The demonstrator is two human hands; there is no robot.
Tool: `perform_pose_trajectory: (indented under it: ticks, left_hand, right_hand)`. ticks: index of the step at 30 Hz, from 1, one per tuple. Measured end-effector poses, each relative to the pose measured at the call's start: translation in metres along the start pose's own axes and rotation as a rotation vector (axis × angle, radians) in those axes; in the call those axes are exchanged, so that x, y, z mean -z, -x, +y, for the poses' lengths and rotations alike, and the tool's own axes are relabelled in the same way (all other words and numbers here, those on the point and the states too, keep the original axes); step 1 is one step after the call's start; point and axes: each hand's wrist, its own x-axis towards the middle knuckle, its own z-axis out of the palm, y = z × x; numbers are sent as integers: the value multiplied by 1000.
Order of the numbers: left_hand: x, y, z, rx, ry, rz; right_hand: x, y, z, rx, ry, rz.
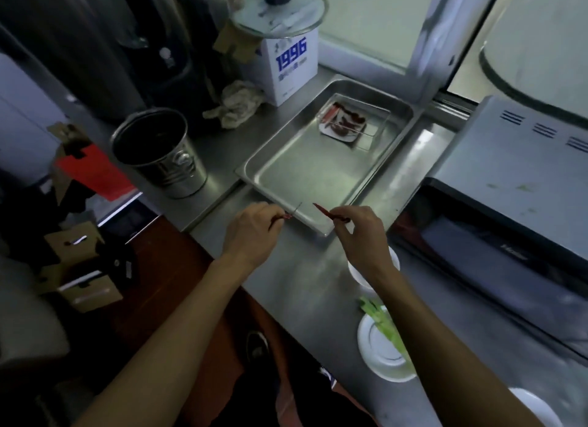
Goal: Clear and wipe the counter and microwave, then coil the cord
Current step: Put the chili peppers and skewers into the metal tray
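Low in the frame, a white plate (380,350) holding green stalks (383,320) sits on the steel counter (305,286); above it, the right hand (362,235) pinches a red chili (329,214) and the left hand (251,232) pinches another red chili (285,216), both over the near edge of the metal tray (286,168), with the microwave (509,204) at right

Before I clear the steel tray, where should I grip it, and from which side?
Grip the tray by its raised rim at the near corner, coming from the counter edge, where both hands already are. The rim is rolled and stands clear of the counter there. Keep it level: a clear box of chilies sits at the far end. Both hands are pinching chilies, so free them first.
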Motion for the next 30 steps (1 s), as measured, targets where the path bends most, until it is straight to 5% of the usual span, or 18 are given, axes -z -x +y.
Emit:
perform_pose_trajectory:
  ticks: [20, 30]
  left_hand:
    - [-56, -259, -41, -228, 245, -182]
    - [-72, -349, -45, -223, 329, -196]
  right_hand:
    - [-58, -171, 52, -410, 189, 89]
    - [-66, -251, 73, -432, 235, 138]
